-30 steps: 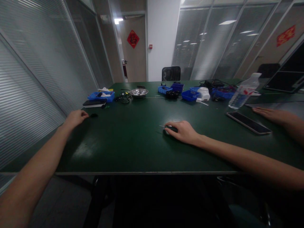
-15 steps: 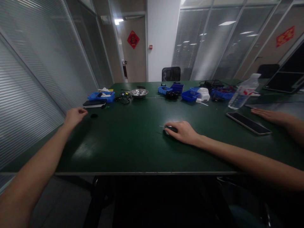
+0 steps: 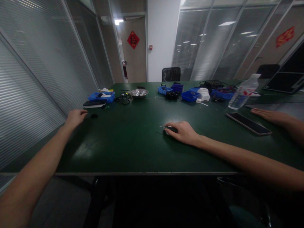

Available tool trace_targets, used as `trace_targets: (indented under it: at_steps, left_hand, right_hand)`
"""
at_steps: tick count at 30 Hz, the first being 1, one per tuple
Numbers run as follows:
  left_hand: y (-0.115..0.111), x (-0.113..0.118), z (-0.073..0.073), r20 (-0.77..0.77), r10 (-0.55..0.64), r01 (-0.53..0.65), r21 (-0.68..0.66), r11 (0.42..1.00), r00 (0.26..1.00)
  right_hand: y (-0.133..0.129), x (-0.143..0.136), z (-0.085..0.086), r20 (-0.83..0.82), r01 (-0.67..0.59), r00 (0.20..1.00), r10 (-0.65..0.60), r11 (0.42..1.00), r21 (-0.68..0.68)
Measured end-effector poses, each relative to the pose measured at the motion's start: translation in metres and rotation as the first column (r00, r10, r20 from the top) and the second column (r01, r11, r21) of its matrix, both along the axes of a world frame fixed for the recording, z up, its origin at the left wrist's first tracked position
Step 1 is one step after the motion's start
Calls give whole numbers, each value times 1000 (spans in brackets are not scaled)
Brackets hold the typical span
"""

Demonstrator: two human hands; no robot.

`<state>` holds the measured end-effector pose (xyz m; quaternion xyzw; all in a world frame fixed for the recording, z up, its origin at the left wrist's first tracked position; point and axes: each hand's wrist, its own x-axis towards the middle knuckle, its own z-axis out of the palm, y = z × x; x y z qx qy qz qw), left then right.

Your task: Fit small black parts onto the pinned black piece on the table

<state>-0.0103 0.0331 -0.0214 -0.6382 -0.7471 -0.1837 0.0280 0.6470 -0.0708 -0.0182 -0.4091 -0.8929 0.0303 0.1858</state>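
My left hand [image 3: 76, 117] is at the left edge of the table, its fingertips pinched together. Something tiny and pale may show at the fingertips, too small to name. Just right of it a small flat black disc [image 3: 94, 116] lies on the tabletop. Near the middle, my right hand [image 3: 184, 131] rests palm down, its fingers and thumb closed around a dark-handled tool [image 3: 173, 129]. A thin metal shaft sticks out of it to the left. The rest of the handle is hidden under my fingers.
Another person's hand [image 3: 273, 116] lies flat at the right, by a phone [image 3: 248, 123] and a tilted-looking water bottle [image 3: 243, 93]. Along the back are blue trays [image 3: 190, 96], a metal bowl [image 3: 139, 93], black cables [image 3: 124, 98] and a dark notebook [image 3: 95, 103].
My left hand has turned a little, its pinched fingers slightly lower. My right hand and the tool have stayed in place.
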Motion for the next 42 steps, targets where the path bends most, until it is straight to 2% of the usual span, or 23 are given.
trace_targets:
  at_steps: [3, 7, 11, 16, 22, 27, 34, 42]
  left_hand:
    - [0, 3, 1, -46, 48, -49, -19, 999, 998]
    - [-3, 8, 6, -44, 38, -39, -27, 999, 998]
    - [-6, 13, 10, 18, 55, -54, -27, 998, 998]
    - [-4, 14, 13, 178, 79, -65, -83, 994, 981]
    - [-6, 20, 17, 195, 105, -89, -91, 992, 975]
    - [-11, 26, 17, 293, 78, -64, -57, 996, 953]
    - [-5, 19, 11, 175, 4, 3, -37, 999, 985]
    - [1, 7, 4, 236, -46, 71, -97, 993, 971]
  right_hand:
    - [1, 1, 0, 0, -6, 1000, 6, 1000, -1]
    - [0, 0, 1, 1, -3, 1000, 3, 1000, -15]
    - [-1, -1, 1, -3, -5, 1000, 5, 1000, -9]
    - [0, 0, 0, 4, -3, 1000, 3, 1000, -5]
    - [0, 0, -1, 12, -6, 1000, 6, 1000, 8]
    - [0, 0, -1, 0, -6, 1000, 6, 1000, 21]
    - [-1, 0, 1, 14, -8, 1000, 7, 1000, 16]
    - [0, 1, 0, 10, -11, 1000, 11, 1000, -1]
